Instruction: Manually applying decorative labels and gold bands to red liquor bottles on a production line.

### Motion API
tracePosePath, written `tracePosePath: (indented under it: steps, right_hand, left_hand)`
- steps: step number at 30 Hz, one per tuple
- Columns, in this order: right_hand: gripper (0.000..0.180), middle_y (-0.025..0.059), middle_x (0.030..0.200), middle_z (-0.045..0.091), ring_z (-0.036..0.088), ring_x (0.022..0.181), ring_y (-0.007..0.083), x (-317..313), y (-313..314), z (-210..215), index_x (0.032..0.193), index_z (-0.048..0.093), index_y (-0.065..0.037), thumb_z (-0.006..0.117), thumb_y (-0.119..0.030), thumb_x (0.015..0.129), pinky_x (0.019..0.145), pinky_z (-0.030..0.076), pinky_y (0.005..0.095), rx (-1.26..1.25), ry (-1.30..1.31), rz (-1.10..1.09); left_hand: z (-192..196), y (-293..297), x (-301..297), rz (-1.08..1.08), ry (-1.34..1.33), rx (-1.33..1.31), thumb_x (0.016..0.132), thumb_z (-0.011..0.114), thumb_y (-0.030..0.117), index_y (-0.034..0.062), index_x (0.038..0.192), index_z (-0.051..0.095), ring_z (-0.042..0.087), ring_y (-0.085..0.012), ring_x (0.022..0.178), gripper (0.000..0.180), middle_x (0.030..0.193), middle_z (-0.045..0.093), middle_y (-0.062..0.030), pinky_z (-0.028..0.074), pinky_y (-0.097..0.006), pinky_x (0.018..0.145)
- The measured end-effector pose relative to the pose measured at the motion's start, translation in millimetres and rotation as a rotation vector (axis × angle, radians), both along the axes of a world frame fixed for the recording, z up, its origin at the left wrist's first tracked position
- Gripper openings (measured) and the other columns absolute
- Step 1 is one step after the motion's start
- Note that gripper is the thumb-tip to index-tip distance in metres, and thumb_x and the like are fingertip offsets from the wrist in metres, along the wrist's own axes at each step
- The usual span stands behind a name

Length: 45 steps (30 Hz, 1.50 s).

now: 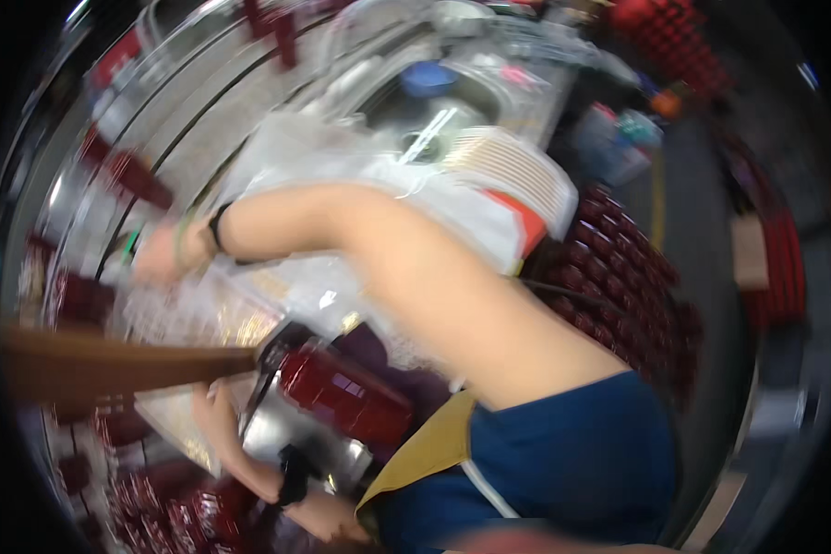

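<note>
My right arm reaches across the view to the far left. My right hand [162,256], with a dark band at its wrist, is over crumpled clear plastic [189,305]; motion smears its fingers. A small green thing [131,244] shows beside it. Lower down, my left hand [218,406] is partly hidden behind a blurred brown strip [129,365], so its grip does not show. A glossy dark red cylinder [346,392] lies close to my left forearm, beside a shiny metal surface [291,420].
A metal sink [379,113] with a blue bowl [428,78] is at the top. Stacked pale ridged pieces [512,171] sit below it. Many dark red glossy pieces [609,268] are massed on the right, more [180,512] at lower left. A red basket [669,42] stands top right.
</note>
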State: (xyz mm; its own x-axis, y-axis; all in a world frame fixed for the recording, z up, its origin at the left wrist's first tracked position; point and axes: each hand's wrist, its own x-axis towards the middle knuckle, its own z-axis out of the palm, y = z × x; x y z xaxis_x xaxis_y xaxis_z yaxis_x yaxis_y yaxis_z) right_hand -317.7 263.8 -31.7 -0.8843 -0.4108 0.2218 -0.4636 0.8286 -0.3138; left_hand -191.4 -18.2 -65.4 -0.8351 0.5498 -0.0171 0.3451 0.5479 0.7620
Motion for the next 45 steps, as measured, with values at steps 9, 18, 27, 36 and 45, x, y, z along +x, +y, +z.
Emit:
tracePosePath:
  steps: [9, 18, 27, 36, 45]
  right_hand:
    - [0.032, 0.0130, 0.109, 0.073, 0.070, 0.101, 0.0351, 3, -15, -24, 0.113, 0.069, -0.012, 0.065, -0.024, 0.083, 0.081, 0.056, 0.0491, -0.390, 0.065, 0.242]
    - [0.020, 0.0183, 0.092, 0.071, 0.068, 0.089, 0.0379, 6, -53, 46, 0.107, 0.065, -0.007, 0.056, -0.013, 0.090, 0.079, 0.053, 0.0484, 0.178, -0.242, 0.009]
    - [0.033, 0.0171, 0.105, 0.075, 0.072, 0.092, 0.0307, -43, -32, 15, 0.118, 0.070, -0.005, 0.062, -0.016, 0.087, 0.084, 0.055, 0.0379, 0.175, -0.158, 0.075]
    - [0.033, 0.0094, 0.113, 0.073, 0.069, 0.098, 0.0239, -19, -3, 58, 0.120, 0.070, -0.010, 0.062, -0.021, 0.090, 0.088, 0.054, 0.0367, -0.063, -0.486, 0.016]
    - [0.043, 0.0024, 0.119, 0.072, 0.067, 0.097, 0.0163, -8, 128, 73, 0.128, 0.070, -0.011, 0.068, -0.024, 0.086, 0.090, 0.050, 0.0304, -0.256, -0.592, -0.144]
  left_hand:
    - [-3, 7, 63, 0.416, 0.008, -0.191, 0.088, 0.061, 0.016, -0.0082, 0.098, 0.057, 0.064, -0.0487, 0.079, 0.027, 0.082, 0.065, -0.0303, 0.048, -0.055, 0.073]
    - [-28, 6, 46, 0.568, -0.104, 0.057, 0.088, 0.058, 0.013, -0.0100, 0.092, 0.055, 0.066, -0.0474, 0.082, 0.024, 0.085, 0.066, -0.0309, 0.050, -0.052, 0.076]
    - [-33, 10, 25, 0.635, -0.240, 0.234, 0.089, 0.051, 0.011, -0.0163, 0.103, 0.052, 0.067, -0.0433, 0.093, 0.031, 0.093, 0.065, -0.0328, 0.051, -0.047, 0.084]
    - [21, 31, 12, 0.648, -0.499, 0.695, 0.092, 0.050, 0.005, -0.0128, 0.115, 0.054, 0.070, -0.0215, 0.082, 0.030, 0.095, 0.069, -0.0186, 0.061, -0.036, 0.070]
    - [79, 66, -7, 0.259, -0.635, 0.803, 0.099, 0.054, 0.014, -0.0095, 0.121, 0.054, 0.071, -0.0212, 0.090, 0.032, 0.117, 0.066, -0.0160, 0.061, -0.031, 0.076]
